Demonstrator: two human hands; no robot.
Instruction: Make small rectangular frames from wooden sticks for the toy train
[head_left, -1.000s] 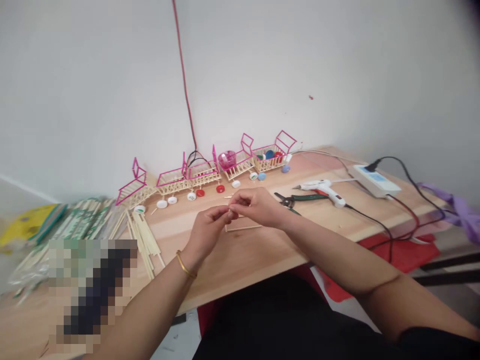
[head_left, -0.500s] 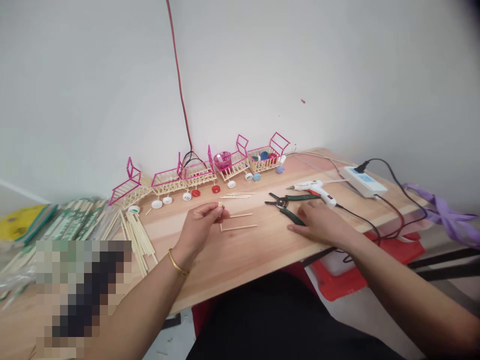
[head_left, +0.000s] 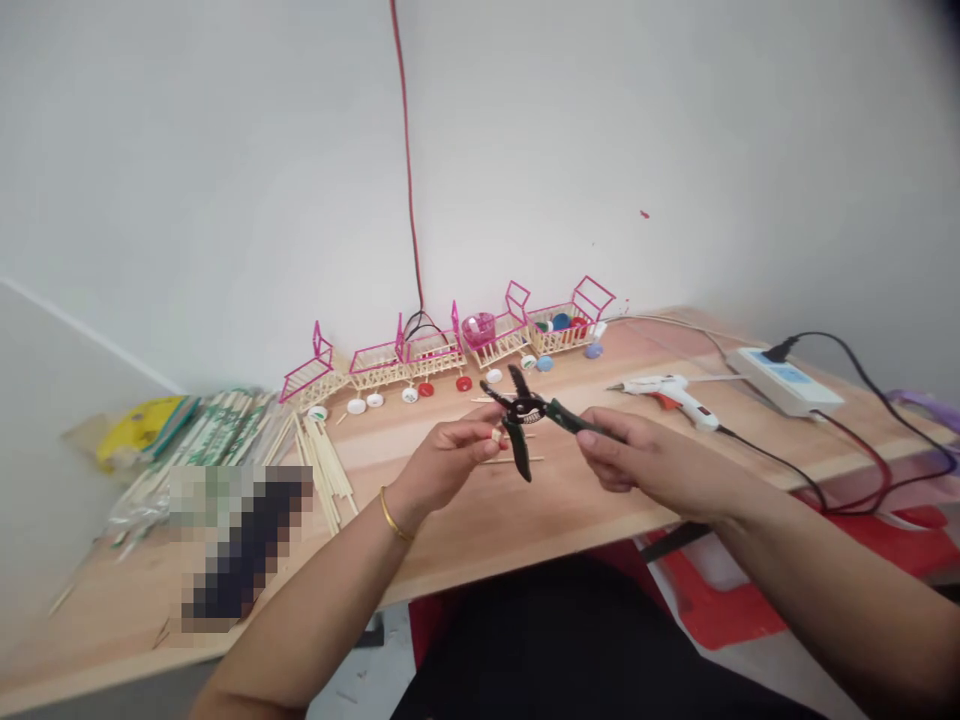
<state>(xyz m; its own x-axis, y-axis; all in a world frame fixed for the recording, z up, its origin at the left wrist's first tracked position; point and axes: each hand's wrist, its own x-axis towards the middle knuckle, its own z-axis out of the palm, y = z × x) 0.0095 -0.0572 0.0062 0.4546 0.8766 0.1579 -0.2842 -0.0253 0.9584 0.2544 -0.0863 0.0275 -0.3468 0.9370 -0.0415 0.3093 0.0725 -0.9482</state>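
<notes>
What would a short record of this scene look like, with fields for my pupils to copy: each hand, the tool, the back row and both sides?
Left hand: pinches a small pale wooden piece
Right hand: grips one handle of the green-handled pliers
Tool state: handles spread apart; contact with the left hand cannot be told
Back row: five small stick carts with pink rims, along the wall
Left side: loose pale sticks on the table
Right side: white glue gun, lying down
</notes>
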